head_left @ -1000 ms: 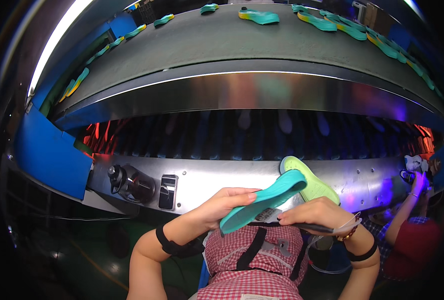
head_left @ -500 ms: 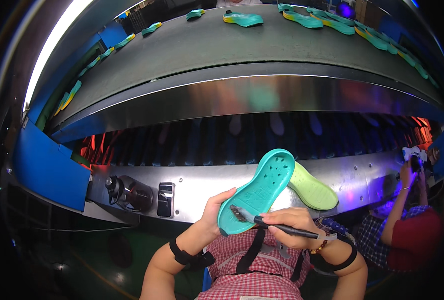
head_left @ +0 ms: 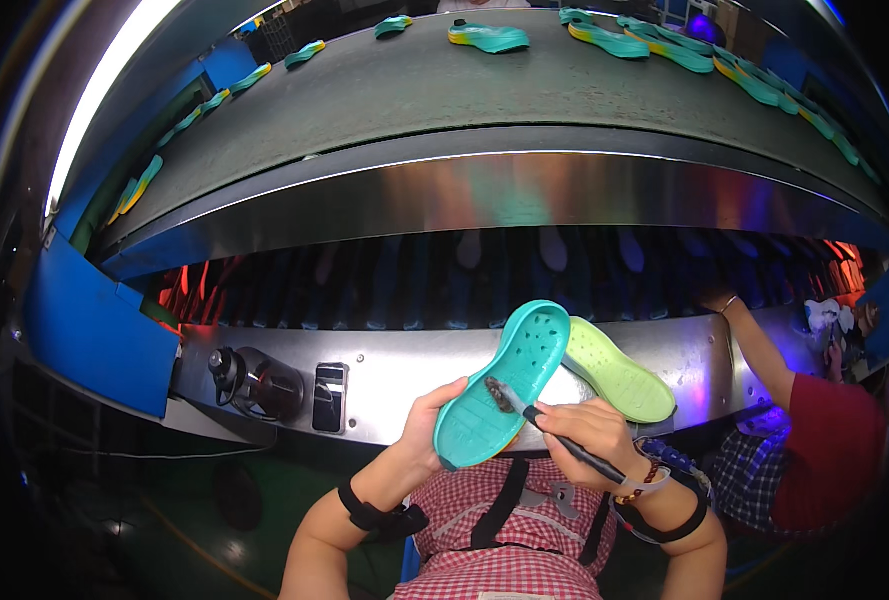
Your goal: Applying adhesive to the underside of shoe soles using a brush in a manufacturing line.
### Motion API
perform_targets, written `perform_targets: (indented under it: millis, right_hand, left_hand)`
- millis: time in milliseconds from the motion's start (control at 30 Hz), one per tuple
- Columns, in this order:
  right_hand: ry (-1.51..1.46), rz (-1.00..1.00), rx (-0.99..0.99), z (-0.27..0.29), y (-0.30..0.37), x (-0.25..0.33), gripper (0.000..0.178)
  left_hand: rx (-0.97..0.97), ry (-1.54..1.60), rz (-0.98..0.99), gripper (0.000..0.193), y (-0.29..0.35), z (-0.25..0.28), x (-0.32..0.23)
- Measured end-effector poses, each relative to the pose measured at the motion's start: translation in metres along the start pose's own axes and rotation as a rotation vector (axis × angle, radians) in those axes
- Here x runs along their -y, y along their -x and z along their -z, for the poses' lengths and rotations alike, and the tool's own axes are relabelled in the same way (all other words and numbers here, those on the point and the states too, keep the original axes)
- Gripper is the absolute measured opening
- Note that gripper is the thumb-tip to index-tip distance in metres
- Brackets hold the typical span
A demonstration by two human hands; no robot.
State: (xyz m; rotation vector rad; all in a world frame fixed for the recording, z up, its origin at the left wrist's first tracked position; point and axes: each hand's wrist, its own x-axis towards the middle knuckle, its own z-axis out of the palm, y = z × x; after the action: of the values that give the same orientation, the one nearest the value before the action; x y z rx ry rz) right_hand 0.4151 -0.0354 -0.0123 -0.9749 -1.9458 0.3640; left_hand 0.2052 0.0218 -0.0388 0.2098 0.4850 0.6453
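Note:
My left hand [head_left: 426, 432] grips a teal shoe sole [head_left: 504, 385] by its lower edge, with the inner face tilted up toward me. My right hand [head_left: 586, 438] holds a thin dark brush [head_left: 554, 430], and its bristle tip rests on the middle of the teal sole. A light green sole [head_left: 616, 370] lies just behind and to the right of the teal one, partly covered by it. Both wrists wear dark bands.
A dark conveyor belt [head_left: 414, 110] curves across the top and carries several teal and yellow soles [head_left: 489, 37]. Below it runs a steel machine front [head_left: 394, 370] with a black knob and a switch. A person in a red shirt [head_left: 824, 450] works at the right.
The teal sole has turned from edge-on to face-up and dropped lower in my left hand. My right hand has brought the brush tip onto it.

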Motion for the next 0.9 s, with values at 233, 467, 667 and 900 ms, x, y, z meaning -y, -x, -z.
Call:
perform_targets:
  millis: [233, 467, 667, 900]
  right_hand:
    - [0.138, -0.121, -0.184, -0.013, -0.008, -0.035, 0.022]
    - [0.209, -0.040, -0.079, -0.048, -0.019, -0.033, 0.024]
    - [-0.303, -0.166, 0.133, -0.047, 0.006, 0.014, 0.018]
    - [-1.427, -0.483, -0.274, 0.003, 0.053, -0.048, 0.029]
  left_hand:
    - [0.038, -0.053, -0.058, 0.046, 0.000, -0.002, 0.005]
    - [-0.162, -0.061, -0.096, 0.042, 0.002, 0.018, 0.000]
    - [-0.118, -0.108, -0.162, 0.044, 0.005, 0.037, -0.002]
    - [0.152, -0.382, -0.553, 0.056, 0.104, -0.048, -0.085]
